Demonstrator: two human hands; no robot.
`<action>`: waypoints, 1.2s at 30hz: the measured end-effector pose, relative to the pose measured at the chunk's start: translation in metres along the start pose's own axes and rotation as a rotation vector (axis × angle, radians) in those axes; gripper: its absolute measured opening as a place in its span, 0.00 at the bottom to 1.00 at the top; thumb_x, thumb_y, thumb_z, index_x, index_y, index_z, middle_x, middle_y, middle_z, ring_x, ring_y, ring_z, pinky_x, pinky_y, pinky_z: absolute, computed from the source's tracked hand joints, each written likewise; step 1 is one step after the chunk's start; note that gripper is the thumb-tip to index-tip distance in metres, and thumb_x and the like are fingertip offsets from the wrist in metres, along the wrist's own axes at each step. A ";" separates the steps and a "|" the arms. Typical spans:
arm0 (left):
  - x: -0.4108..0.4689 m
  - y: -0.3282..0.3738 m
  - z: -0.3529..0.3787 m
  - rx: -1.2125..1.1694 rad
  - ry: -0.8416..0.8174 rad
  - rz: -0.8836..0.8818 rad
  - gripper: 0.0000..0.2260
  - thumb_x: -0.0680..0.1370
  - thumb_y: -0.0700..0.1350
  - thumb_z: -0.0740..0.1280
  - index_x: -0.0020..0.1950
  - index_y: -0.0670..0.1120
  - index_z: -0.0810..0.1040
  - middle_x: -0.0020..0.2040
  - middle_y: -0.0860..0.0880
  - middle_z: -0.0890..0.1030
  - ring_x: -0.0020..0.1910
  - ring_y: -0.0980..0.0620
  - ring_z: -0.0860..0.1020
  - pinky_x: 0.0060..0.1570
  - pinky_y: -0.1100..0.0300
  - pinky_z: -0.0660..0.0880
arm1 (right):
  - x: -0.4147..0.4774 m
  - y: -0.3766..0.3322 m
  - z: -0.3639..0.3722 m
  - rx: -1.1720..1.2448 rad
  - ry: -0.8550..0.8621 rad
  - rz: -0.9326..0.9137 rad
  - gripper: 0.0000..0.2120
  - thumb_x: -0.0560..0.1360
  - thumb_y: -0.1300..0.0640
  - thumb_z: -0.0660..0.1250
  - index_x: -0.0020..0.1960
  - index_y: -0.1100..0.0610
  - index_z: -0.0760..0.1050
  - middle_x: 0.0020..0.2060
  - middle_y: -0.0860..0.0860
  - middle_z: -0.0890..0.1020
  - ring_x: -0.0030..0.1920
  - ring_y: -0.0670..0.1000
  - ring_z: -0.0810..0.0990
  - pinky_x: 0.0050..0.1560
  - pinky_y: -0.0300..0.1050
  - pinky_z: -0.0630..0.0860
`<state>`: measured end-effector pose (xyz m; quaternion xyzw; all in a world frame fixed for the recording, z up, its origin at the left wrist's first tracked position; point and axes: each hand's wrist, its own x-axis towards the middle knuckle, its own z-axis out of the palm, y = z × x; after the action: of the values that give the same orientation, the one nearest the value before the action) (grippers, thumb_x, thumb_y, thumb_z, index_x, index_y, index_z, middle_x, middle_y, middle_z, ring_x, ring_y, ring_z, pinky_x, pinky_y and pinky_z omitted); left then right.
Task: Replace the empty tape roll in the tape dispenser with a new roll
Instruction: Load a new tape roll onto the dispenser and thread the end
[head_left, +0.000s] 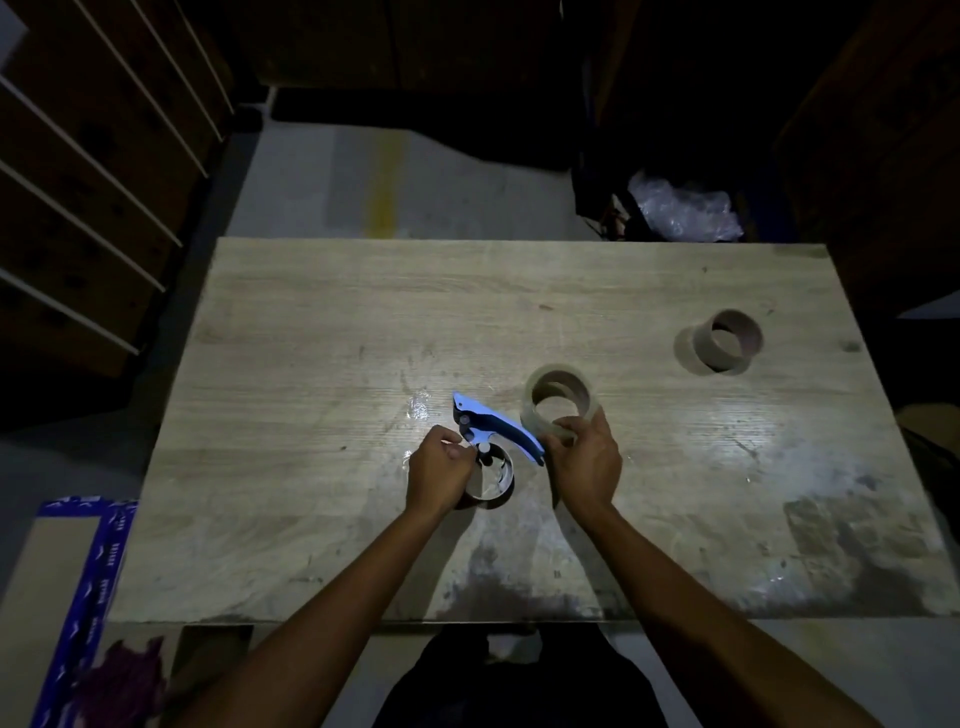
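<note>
The tape dispenser (498, 426) sits near the middle of a worn wooden table (311, 338), its blue handle slanting from far left to near right and its round metal drum (493, 483) on the near side. We see the person's left hand (436, 467) with fingers curled tight on the dispenser where the handle meets the drum, covering part of the drum's left wall.

Just right of the handle, the right hand (584, 462) grips the new tape roll (531, 413), fingers and thumb clamped over its near rim. The clear roll is tilted, its brown inner core open toward us; we cannot tell whether its far edge touches the table. Roll and handle lie just beside each other, the handle's near tip close to the right hand's knuckles.

Well apart, toward the far right corner, 1 empty cardboard core (698, 343) lies on the tabletop, its opening turned right.

Beyond the far edge, crumpled clear plastic (680, 208) shows in the dark at right, and a yellow line (384, 192) marks the grey floor. Shelving (78, 156) runs along the far left. A blue-edged carton (104, 545) stands at the near left.
</note>
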<state>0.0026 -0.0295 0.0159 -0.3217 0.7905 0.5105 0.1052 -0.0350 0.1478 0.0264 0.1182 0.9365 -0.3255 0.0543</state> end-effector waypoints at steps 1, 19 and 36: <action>-0.001 -0.001 0.002 0.017 -0.013 0.009 0.06 0.74 0.43 0.71 0.48 0.44 0.76 0.34 0.50 0.78 0.37 0.48 0.80 0.38 0.57 0.73 | 0.000 0.003 0.001 -0.016 -0.004 0.006 0.10 0.71 0.52 0.74 0.49 0.56 0.83 0.61 0.52 0.77 0.46 0.55 0.82 0.40 0.41 0.70; 0.001 0.002 -0.002 0.008 0.030 0.137 0.08 0.76 0.42 0.71 0.42 0.40 0.75 0.39 0.45 0.82 0.34 0.52 0.79 0.35 0.64 0.77 | -0.035 -0.026 0.020 -0.087 -0.144 -0.290 0.15 0.74 0.60 0.67 0.61 0.56 0.79 0.57 0.52 0.78 0.57 0.53 0.76 0.48 0.44 0.75; -0.044 0.061 -0.086 -0.942 -0.276 -0.117 0.15 0.76 0.51 0.69 0.59 0.46 0.76 0.56 0.44 0.81 0.55 0.44 0.81 0.50 0.47 0.76 | -0.028 -0.083 -0.018 0.393 -0.058 -0.387 0.21 0.68 0.67 0.57 0.52 0.59 0.84 0.46 0.49 0.85 0.42 0.40 0.80 0.45 0.24 0.70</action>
<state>0.0130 -0.0700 0.1223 -0.3077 0.4331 0.8433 0.0807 -0.0301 0.0911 0.0946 -0.0643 0.8587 -0.5084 -0.0061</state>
